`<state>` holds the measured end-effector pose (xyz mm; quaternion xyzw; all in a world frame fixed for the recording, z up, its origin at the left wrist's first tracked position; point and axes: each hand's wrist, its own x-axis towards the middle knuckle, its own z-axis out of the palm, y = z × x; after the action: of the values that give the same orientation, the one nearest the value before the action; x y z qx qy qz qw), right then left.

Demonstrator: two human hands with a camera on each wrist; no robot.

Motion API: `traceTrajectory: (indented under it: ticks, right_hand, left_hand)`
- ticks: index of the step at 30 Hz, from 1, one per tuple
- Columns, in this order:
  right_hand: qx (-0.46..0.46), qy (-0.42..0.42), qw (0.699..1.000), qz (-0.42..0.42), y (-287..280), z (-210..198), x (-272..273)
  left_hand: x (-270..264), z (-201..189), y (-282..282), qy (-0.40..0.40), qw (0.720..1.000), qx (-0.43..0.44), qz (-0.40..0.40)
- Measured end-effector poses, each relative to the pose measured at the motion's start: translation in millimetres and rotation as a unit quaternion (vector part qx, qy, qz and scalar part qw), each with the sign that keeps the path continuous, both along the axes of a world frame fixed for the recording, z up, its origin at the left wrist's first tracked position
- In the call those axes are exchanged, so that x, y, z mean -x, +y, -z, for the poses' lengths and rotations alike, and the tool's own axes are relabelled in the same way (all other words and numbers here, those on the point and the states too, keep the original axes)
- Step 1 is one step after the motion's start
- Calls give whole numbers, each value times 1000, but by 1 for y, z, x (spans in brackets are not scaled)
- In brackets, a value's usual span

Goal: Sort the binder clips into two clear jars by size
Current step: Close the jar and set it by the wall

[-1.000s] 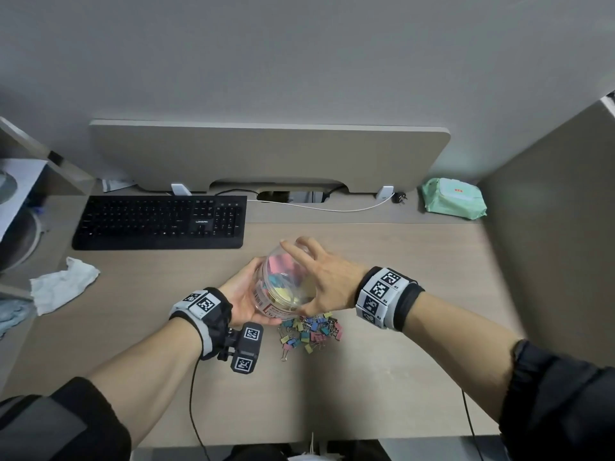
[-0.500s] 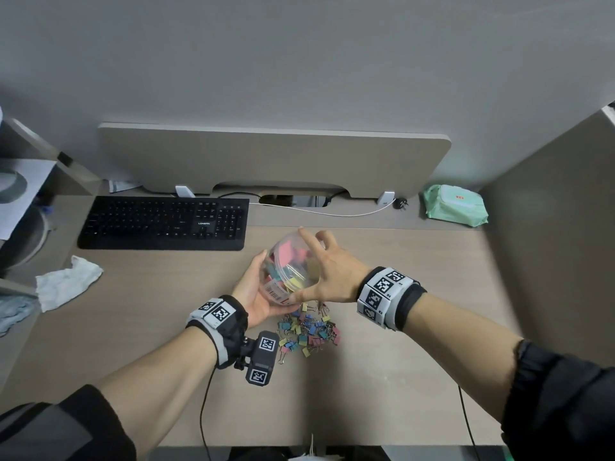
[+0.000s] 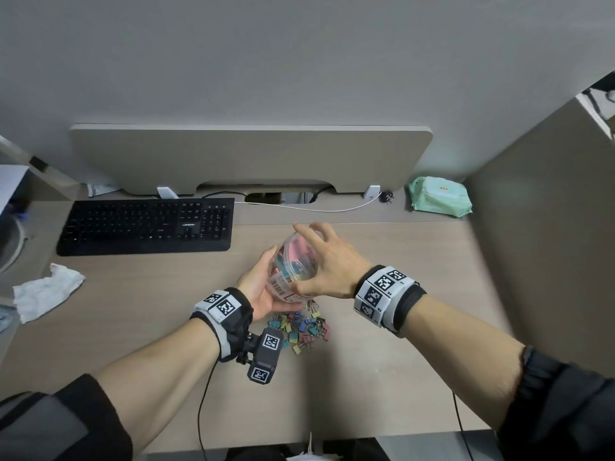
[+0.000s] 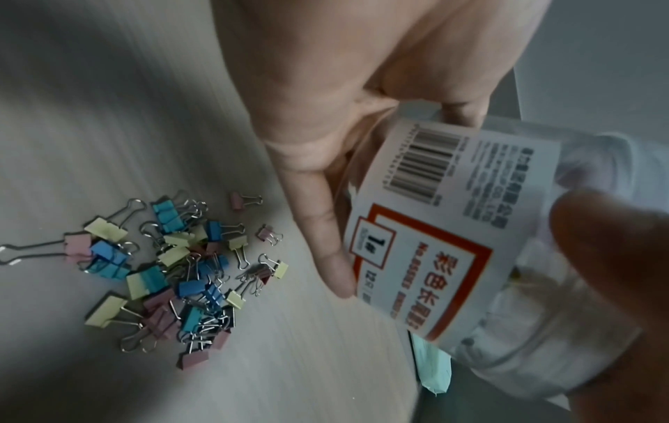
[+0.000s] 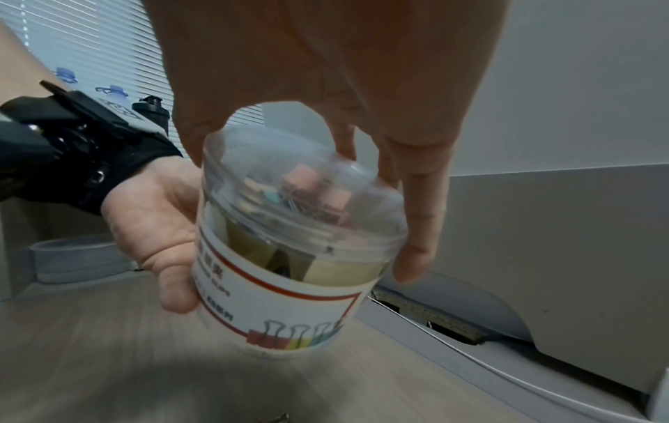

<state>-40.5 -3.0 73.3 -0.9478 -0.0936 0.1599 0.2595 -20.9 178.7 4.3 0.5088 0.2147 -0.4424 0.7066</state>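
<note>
1. The left hand [image 3: 263, 289] cradles the clear jar [image 3: 293, 267] from below, fingers curled round it to steady it.
2. The right hand [image 3: 327, 261] spans the lid [image 5: 304, 194], fingers clasping, probably to open it.
3. Loose binder clips [image 3: 299, 329] lie on the desk [image 3: 382, 361] just nearer.

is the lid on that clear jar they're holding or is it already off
On. In the right wrist view the clear lid caps the jar, right hand fingers around its rim, left hand holding the body.

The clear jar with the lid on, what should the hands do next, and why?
Probably twist the lid off: the left hand grips the labelled clear plastic jar full of big clips, and the right hand fingers wrap its clear lid, still closed.
</note>
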Motion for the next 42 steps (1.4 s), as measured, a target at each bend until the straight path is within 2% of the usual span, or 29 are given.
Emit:
traceTrajectory:
  ticks: [7, 12, 17, 21, 25, 28, 33, 37, 42]
  right_hand:
    - [-16, 3, 998, 54, -22, 5, 11]
    - [-20, 18, 996, 85, -48, 18, 27]
    - [-25, 33, 994, 105, -89, 22, 45]
    - [-40, 39, 985, 165, -128, 23, 63]
    - [-58, 63, 971, 224, -171, 37, 82]
    - [-49, 72, 963, 257, -198, 48, 92]
    - [71, 69, 956, 277, -249, 69, 104]
    - [149, 73, 939, 301, -285, 87, 109]
    - [190, 73, 928, 311, -304, 109, 108]
  left_hand:
    - [-1, -2, -21, -4, 1000, 9, 19]
    - [2, -2, -52, 21, 998, 7, 60]
    - [12, -1, -92, 20, 994, -12, 107]
    - [17, 0, -130, 5, 991, -12, 136]
    - [17, 3, -175, 30, 981, -3, 191]
    - [17, 10, -205, 35, 971, -43, 233]
    - [15, 33, -236, -13, 967, -191, 167]
    - [13, 37, -251, -80, 960, -248, 102]
    - [11, 38, -262, -138, 947, -276, 92]
